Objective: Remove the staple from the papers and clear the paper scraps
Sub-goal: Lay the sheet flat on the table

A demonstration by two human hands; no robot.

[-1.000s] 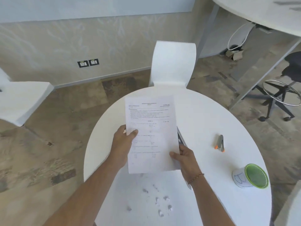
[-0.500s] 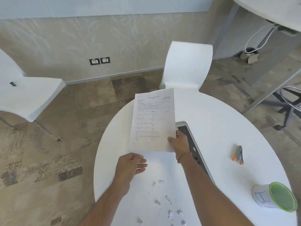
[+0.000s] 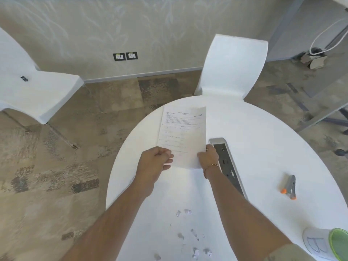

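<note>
Printed white papers (image 3: 181,134) hang over the far left part of the round white table (image 3: 263,147). My left hand (image 3: 154,164) pinches their lower left corner and my right hand (image 3: 209,157) grips the lower right corner. Several small paper scraps (image 3: 188,236) lie scattered on the table near me, between my forearms. A grey and orange staple remover (image 3: 289,186) rests on the table to the right, apart from both hands. No staple is visible from here.
A grey power socket strip (image 3: 227,162) is set into the table just right of my right hand. A white cup with a green rim (image 3: 327,243) stands at the near right edge. White chairs (image 3: 231,66) stand behind the table and at the left (image 3: 37,91).
My left hand let go of the papers, dropped, then took hold of their lower left corner again. The papers moved farther away over the table as my view shifted left.
</note>
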